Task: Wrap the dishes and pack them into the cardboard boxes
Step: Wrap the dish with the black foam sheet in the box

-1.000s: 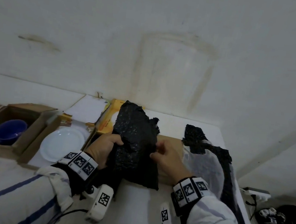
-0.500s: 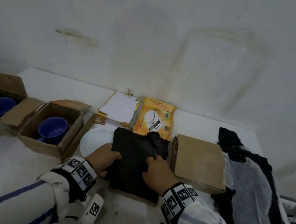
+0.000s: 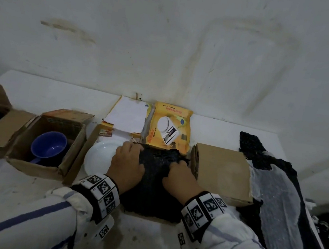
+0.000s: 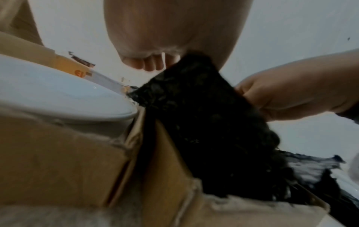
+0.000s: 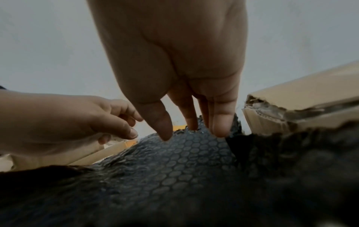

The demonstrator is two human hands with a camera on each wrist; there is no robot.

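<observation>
A black bubble-wrap bundle (image 3: 157, 177) is lying in an open brown cardboard box (image 4: 58, 161), its contents hidden. The left hand (image 3: 127, 164) is pinching its far-left edge; the right hand (image 3: 179, 178) is pressing down with straight fingers (image 5: 221, 122). A round white plate (image 3: 98, 157) is sitting left, partly covered.

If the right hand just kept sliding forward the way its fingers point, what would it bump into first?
Probably the yellow kitchen-scale package. The right hand presses on the black bubble wrap, fingers pointing toward the wall, and the package lies just past the wrap's far edge; depth is uncertain.
</observation>
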